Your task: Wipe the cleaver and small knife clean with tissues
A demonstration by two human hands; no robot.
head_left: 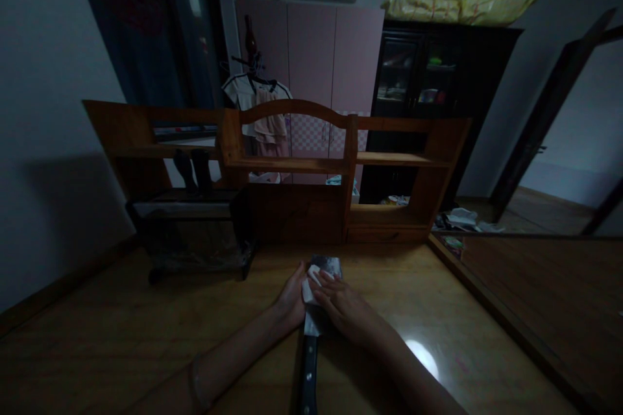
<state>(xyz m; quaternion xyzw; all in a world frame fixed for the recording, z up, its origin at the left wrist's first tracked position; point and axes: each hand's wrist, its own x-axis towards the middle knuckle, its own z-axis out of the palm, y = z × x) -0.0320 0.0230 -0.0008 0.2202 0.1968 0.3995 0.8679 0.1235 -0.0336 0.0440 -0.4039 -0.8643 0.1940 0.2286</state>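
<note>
while bare table (204, 311) flanks cleaver (315, 323), right hand (344, 307) lies flat-fingered on cloth (308, 292); left hand (291, 300): grip unclear.

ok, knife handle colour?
Knife handle: black, with small pale rivets. Shows best in the head view.

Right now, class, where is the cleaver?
In the head view, the cleaver is low centre on the wooden table, right of the left hand, its blade partly under a white wad and the right hand.
</note>
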